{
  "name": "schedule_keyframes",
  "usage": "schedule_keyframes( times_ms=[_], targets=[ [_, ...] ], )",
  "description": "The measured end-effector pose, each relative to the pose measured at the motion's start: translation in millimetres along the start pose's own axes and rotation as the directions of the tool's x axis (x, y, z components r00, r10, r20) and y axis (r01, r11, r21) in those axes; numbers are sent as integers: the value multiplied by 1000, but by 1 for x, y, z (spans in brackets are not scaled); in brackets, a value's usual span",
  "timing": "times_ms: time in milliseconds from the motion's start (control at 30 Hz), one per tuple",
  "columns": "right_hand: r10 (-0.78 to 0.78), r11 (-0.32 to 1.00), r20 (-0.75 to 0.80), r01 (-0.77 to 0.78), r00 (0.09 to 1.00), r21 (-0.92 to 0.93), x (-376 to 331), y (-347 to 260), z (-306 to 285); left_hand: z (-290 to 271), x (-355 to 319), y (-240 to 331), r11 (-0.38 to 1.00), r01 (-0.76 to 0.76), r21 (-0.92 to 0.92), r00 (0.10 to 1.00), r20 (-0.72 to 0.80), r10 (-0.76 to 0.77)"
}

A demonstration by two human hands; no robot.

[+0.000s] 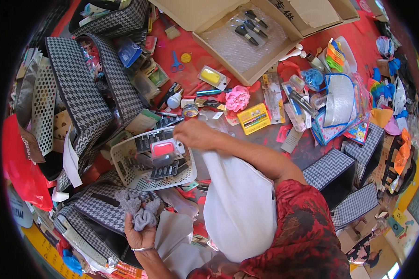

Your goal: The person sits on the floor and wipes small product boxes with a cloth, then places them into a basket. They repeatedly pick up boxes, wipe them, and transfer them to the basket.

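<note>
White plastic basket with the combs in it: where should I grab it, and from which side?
Take the white plastic basket by its bare near-left rim, coming from above on the left. That edge is open, while the right hand and the white bag crowd its right side. The left hand, holding a grey cloth, is nearest that rim.

Single head-worn fisheye view, looking steeply down at close range onto a cluttered red floor (191, 46). Straight edges bend toward the dark circular rim; the wearer's arms enter from the near edge.

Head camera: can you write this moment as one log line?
left hand: holds grey cloth | right hand: grips white bag | nearby: white basket of combs
</note>
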State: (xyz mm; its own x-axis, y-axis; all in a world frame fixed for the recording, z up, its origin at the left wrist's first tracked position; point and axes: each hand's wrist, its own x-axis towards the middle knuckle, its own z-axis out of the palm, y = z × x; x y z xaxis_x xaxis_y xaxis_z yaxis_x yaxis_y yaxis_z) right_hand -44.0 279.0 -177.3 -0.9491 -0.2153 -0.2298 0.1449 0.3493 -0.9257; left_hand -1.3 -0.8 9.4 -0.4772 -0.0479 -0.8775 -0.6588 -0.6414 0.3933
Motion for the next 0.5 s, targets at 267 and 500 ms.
schedule_keyframes(
  times_ms=[267,500],
  targets=[
    [110,707,-649,-518,753,-481,31,101,-71,-1,4,0,999,24,32,999,30,-25],
    [177,501,-516,-528,838,-686,51,131,-79,2,4,-3,999,-24,34,1000,14,24]
  ],
)
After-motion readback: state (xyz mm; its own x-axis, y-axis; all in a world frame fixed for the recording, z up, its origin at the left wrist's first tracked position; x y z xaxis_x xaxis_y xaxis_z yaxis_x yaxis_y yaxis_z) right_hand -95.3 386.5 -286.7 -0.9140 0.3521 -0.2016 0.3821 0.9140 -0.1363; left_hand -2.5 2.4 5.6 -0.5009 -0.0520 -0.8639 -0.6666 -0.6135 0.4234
